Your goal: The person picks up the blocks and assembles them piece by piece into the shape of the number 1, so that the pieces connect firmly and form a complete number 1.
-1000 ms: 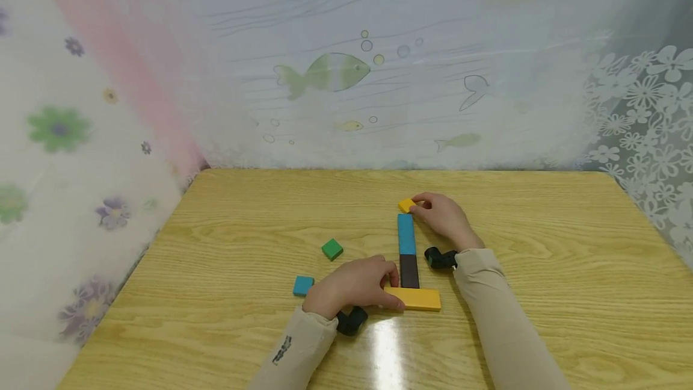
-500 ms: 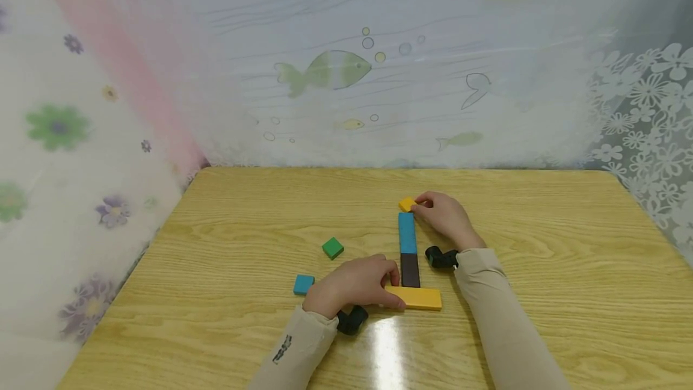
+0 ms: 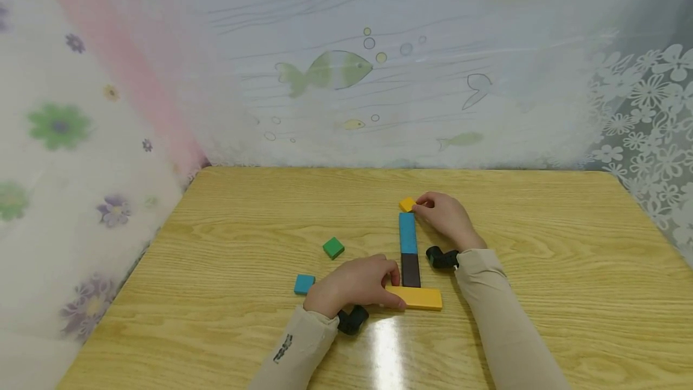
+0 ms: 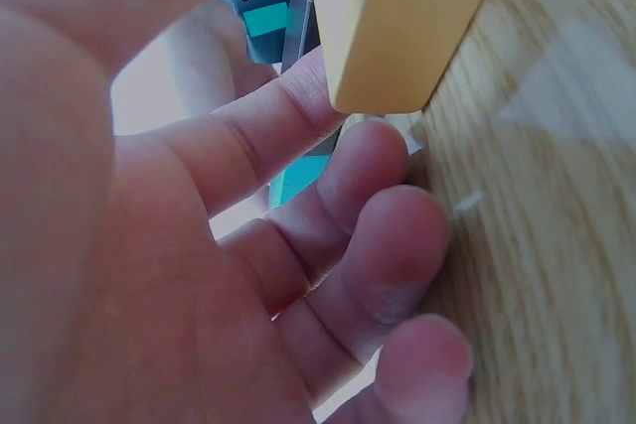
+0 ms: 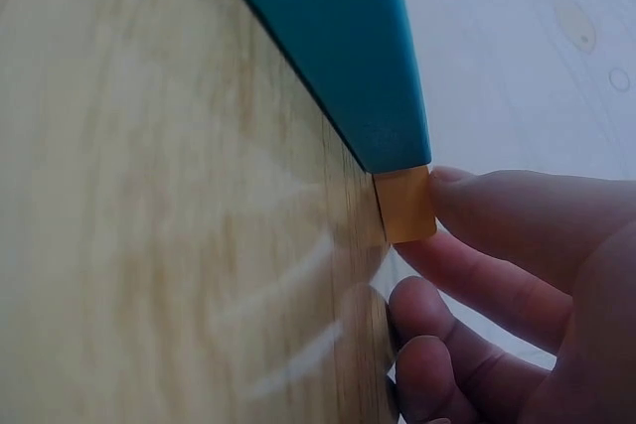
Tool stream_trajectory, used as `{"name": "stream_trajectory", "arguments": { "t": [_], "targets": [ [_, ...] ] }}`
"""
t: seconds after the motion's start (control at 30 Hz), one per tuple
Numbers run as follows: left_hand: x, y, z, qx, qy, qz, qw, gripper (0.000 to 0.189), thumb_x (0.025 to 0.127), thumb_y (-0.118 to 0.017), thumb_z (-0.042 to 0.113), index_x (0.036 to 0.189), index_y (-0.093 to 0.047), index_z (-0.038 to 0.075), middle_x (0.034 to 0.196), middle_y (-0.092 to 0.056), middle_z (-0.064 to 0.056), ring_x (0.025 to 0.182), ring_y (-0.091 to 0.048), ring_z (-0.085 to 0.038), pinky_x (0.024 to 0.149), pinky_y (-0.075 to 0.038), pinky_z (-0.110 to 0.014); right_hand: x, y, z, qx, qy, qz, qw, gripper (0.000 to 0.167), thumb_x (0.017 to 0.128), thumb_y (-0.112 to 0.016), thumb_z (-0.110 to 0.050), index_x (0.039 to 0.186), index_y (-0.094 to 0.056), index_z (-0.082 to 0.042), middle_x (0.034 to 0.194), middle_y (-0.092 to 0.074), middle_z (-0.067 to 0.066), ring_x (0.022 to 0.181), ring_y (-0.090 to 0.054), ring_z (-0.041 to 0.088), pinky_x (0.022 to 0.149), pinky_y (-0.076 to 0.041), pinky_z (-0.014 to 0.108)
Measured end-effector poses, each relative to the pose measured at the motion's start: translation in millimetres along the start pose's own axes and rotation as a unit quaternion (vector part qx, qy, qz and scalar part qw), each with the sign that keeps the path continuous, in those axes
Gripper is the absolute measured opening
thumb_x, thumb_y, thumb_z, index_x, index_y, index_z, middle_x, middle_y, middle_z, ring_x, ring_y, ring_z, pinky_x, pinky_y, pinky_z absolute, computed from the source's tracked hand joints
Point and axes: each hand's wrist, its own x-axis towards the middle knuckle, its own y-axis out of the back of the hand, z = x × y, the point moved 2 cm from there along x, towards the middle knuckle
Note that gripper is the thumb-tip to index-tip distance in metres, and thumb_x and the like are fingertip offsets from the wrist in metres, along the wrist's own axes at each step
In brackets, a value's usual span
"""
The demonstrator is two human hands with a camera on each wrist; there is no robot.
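Note:
My left hand [image 3: 357,281] holds the left end of a long yellow block [image 3: 422,298] between thumb and index finger; in the left wrist view the block's end face [image 4: 402,32] shows at the index fingertip, the other fingers loosely bent. A dark brown block [image 3: 410,271] runs away from the yellow one, followed by a blue block [image 3: 408,233] in line. At the blue block's far end, my right hand [image 3: 445,218] pinches a small yellow block [image 3: 407,204], turned cornerwise. The right wrist view has this small block [image 5: 405,204] close against the blue block's end.
A green square block [image 3: 333,248] lies left of the row. Farther left, a small blue square block [image 3: 304,284] sits behind the left wrist. Black wrist cameras [image 3: 353,320] hang at both cuffs. A patterned curtain [image 3: 325,107] rises beyond the wooden table [image 3: 243,245].

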Motion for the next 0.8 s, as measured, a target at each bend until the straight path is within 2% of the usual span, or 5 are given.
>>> {"name": "stream_trajectory", "arguments": {
  "t": [0.37,0.8],
  "targets": [
    [-1.6,1.8,1.4,0.002,0.001,-0.002,1.0,0.032,0.072,-0.067,0.053,0.086,-0.055,0.026,0.079,-0.046,0.011,0.064,-0.046,-0.006,0.056,-0.039,-0.022,-1.2,0.7,-0.3,0.005,-0.001,-0.001,1.0,0.03,0.09,-0.053,-0.032,0.109,-0.06,-0.01,0.101,-0.06,0.01,0.088,-0.054,0.026,0.076,-0.041,0.041],
    [-1.6,0.8,1.6,-0.008,0.011,0.011,0.9998,0.033,0.074,-0.063,0.056,0.085,-0.054,0.026,0.075,-0.047,0.01,0.061,-0.045,-0.006,0.055,-0.037,-0.022,-0.9,1.2,0.6,0.005,0.001,-0.002,1.0,0.03,0.089,-0.054,-0.031,0.109,-0.06,-0.009,0.102,-0.06,0.01,0.089,-0.054,0.026,0.077,-0.041,0.042]
  ]
}}
